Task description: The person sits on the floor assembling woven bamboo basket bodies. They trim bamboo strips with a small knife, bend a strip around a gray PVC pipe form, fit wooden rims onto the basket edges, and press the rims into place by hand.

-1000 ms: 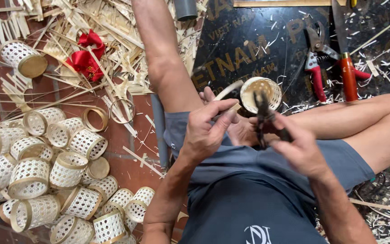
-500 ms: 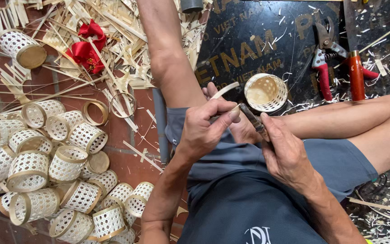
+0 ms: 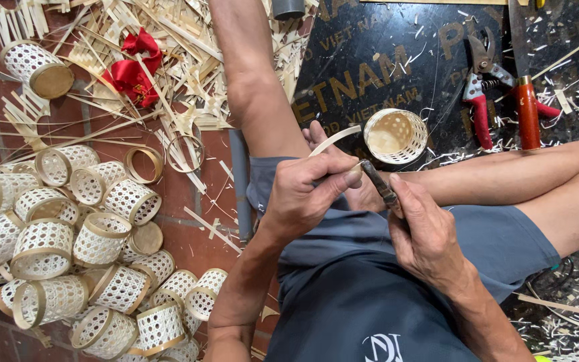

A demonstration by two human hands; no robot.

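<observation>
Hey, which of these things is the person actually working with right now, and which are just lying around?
In use:
left hand
right hand
bamboo strip
knife
small basket by the hands

Lying about:
pile of finished baskets
pruning shears
red-handled tool
red ribbon
bamboo scraps
loose rings
</observation>
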